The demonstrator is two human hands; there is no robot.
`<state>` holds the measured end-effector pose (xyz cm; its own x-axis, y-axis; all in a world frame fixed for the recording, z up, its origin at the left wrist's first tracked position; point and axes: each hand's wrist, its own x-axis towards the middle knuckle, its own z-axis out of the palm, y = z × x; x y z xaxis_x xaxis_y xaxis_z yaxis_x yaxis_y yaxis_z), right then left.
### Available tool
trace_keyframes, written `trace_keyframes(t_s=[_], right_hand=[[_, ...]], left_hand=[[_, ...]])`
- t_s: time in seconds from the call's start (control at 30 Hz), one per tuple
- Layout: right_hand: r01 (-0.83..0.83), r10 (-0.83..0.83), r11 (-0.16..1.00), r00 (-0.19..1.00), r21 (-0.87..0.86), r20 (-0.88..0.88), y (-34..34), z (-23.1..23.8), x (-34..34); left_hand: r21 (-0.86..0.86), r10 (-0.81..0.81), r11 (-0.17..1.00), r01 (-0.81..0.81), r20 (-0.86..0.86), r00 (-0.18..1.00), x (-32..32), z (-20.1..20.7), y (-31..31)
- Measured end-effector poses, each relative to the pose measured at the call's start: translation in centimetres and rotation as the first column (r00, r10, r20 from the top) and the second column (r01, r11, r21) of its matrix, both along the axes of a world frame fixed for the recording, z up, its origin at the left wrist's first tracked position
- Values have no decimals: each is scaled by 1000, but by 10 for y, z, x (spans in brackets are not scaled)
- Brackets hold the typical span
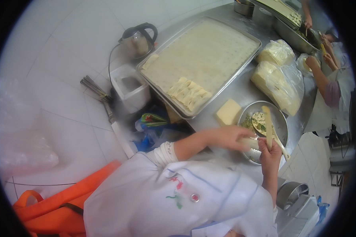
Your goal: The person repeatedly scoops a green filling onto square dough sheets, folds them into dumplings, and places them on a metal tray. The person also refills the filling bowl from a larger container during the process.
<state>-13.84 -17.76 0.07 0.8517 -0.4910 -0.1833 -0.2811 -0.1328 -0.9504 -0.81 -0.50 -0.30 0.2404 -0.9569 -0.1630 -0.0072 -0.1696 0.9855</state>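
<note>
My right hand (270, 154) is closed on a flat wooden stick (268, 125) that points up over a metal bowl (281, 124). From the left, my left hand (229, 138) reaches across the bowl's near side, its fingers smeared by motion. A pale piece of dough wrapper (250, 142) lies between the two hands; which one carries it I cannot make out. In the bowl are chopped green-and-white filling (247, 123) and a large spoon (281, 146) with a pale handle, its head heaped with filling.
A stack of square wrappers (228, 112) sits left of the bowl. Beyond it is a large tray (209, 47) with several folded dumplings (188, 94). Bagged dough sheets (279, 81) lie at right. A kettle (138, 41) and white container (130, 89) stand left. Co-workers' arms (322, 79) show far right.
</note>
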Motion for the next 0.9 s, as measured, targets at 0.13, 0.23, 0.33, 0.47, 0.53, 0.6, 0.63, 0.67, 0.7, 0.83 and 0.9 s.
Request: trace_keyframes(t_s=[0.13, 0.23, 0.33, 0.47, 0.53, 0.6, 0.63, 0.67, 0.7, 0.83, 0.9], right_hand=[[-143, 151, 983, 987, -111, 62, -4, -6, 2], [15, -6, 998, 991, -65, 137, -25, -12, -6], [125, -121, 991, 986, -35, 114, -42, -16, -16], [177, -178, 984, 983, 25, 47, -41, -15, -22], [193, -193, 981, 981, 32, -5, -34, -13, -25], [226, -224, 974, 972, 21, -74, -31, -12, -28], [240, -236, 971, 964, 11, -126, -30, -14, -30], [213, -213, 977, 969, -13, -127, -30, -16, -33], [175, -177, 984, 978, -29, -109, -30, -21, -37], [101, -122, 987, 979, -126, -165, -25, -40, -61], [51, -71, 995, 970, -91, -233, -18, -49, -70]], left_hand=[[165, 173, 972, -170, -4, 985, 23, -3, 23], [57, 531, 828, -558, 243, 812, 90, -19, 72], [96, 734, 533, -841, 442, 515, 200, -44, 145], [-92, 642, 248, -964, 761, 92, 295, -93, 233], [-105, 415, 298, -949, 909, 30, 316, -114, 260], [-46, 174, 302, -952, 985, 8, 328, -133, 269], [-74, 150, 277, -958, 988, -33, 329, -140, 273], [-9, 221, 182, -983, 975, 32, 333, -140, 276], [-82, 210, 242, -967, 977, -30, 330, -140, 278], [-259, 232, 212, -942, 950, -209, 300, -102, 249], [-411, 601, 320, -854, 785, -152, 264, -69, 210]])
